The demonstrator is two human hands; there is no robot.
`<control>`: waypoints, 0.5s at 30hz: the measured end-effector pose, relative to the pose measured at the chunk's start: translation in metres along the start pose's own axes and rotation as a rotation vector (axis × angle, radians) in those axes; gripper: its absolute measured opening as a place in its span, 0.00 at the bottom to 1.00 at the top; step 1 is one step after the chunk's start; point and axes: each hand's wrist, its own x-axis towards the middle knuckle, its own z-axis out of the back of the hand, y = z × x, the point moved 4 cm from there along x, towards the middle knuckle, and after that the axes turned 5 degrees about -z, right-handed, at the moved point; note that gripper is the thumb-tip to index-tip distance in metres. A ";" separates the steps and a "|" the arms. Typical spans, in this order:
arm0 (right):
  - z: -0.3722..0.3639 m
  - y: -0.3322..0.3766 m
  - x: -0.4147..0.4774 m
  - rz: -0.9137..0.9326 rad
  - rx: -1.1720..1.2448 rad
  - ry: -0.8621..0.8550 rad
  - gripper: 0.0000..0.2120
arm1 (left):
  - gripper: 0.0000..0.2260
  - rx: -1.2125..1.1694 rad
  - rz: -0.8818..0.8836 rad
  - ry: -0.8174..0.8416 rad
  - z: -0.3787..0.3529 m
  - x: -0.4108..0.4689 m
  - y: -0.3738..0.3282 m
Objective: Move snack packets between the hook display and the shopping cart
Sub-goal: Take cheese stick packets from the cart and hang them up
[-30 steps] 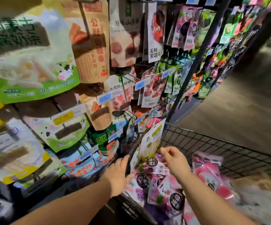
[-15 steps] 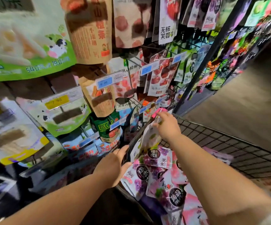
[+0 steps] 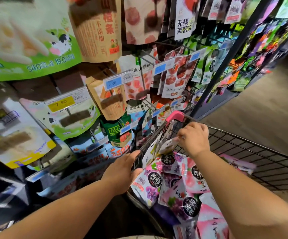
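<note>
A black wire shopping cart (image 3: 260, 152) stands at the lower right, holding several purple grape packets (image 3: 153, 180) and pink packets (image 3: 193, 178). My left hand (image 3: 122, 171) grips the cart's left rim (image 3: 139, 156). Near the cart's pink front corner (image 3: 174, 116), my right hand (image 3: 193, 137) pinches the top of a white packet (image 3: 164, 147) that leans against the inside of the rim. The hook display (image 3: 139, 66) fills the left and top, hung with many snack packets.
Price tags stick out on the hook ends, a blue one (image 3: 113, 82) and a yellow one (image 3: 61, 102). A dark upright post (image 3: 226, 62) divides the display. Bare brown floor (image 3: 269, 109) lies to the right of the cart.
My right hand rose from the packets in the cart to the top of the white packet near the pink corner and closed on it. My left hand stayed on the rim.
</note>
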 end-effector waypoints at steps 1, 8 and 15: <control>-0.001 0.001 -0.003 0.049 -0.020 0.028 0.08 | 0.29 -0.010 0.007 0.003 -0.001 0.001 0.000; 0.028 -0.002 -0.031 0.126 0.249 0.042 0.14 | 0.33 -0.030 0.039 0.012 -0.004 0.005 0.004; 0.067 0.011 -0.064 0.159 0.474 0.227 0.11 | 0.53 0.173 -0.059 0.012 0.003 -0.002 -0.006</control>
